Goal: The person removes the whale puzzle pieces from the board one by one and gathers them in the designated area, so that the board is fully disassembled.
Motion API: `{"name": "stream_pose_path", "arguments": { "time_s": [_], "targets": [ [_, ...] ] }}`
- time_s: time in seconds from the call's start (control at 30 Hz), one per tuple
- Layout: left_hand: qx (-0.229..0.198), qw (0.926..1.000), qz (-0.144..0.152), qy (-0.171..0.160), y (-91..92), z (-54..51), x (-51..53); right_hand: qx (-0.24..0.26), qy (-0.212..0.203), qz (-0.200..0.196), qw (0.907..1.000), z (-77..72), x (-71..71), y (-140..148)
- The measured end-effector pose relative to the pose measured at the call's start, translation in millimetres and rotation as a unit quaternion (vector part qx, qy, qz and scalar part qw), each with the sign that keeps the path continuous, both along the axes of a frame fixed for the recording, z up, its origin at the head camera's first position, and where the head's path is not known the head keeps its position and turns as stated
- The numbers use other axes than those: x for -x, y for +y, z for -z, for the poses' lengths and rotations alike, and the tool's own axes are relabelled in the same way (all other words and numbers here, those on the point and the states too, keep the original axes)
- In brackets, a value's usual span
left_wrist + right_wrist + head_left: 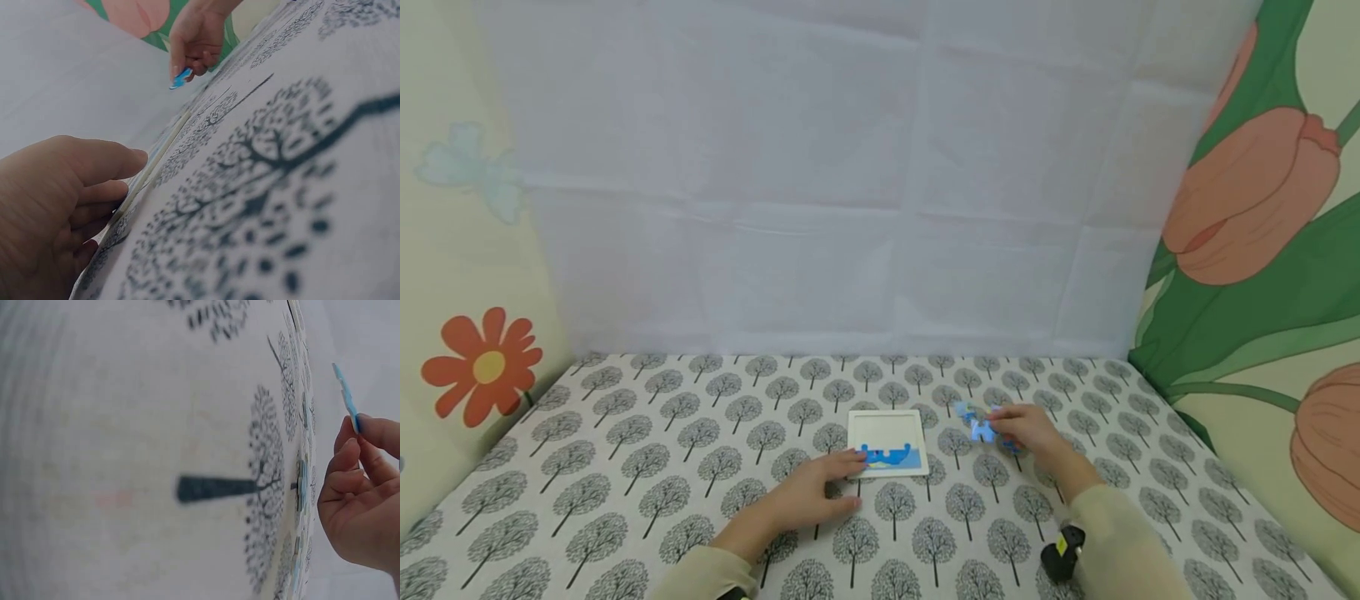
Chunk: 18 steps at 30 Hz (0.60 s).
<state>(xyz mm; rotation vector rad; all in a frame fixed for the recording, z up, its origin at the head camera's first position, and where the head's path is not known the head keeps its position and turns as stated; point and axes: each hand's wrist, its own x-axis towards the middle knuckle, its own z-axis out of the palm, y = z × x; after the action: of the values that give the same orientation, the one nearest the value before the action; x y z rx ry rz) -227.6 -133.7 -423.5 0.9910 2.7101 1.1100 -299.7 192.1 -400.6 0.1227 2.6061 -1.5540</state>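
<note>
A puzzle tray (883,427) with a white rim lies on the table, its lower part filled with blue pieces that form part of a picture (895,457). Beside its left edge is my left hand (811,495), fingertips touching the rim and fingers fairly straight. To the right of the tray, my right hand (1028,428) pinches a blue puzzle piece (345,397) between thumb and fingers. The right wrist view shows that piece raised above the cloth, nearly edge-on. Loose puzzle pieces (964,410) lie around and under the right hand, partly hidden by it.
A cloth (700,483) printed with trees covers the table. A white sheet (820,183) hangs behind it, with painted flower walls (1255,200) on both sides. A black wrist device (1062,553) sits by the right sleeve.
</note>
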Motion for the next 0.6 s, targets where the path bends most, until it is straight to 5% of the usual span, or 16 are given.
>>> {"name": "stream_pose_path", "arguments": {
  "time_s": [0.6],
  "targets": [
    [0.000, 1.0000, -0.003, -0.002, -0.6, 0.9, 0.3, -0.032, -0.024, -0.026, 0.9989, 2.6, 3.6, -3.3]
  ]
}}
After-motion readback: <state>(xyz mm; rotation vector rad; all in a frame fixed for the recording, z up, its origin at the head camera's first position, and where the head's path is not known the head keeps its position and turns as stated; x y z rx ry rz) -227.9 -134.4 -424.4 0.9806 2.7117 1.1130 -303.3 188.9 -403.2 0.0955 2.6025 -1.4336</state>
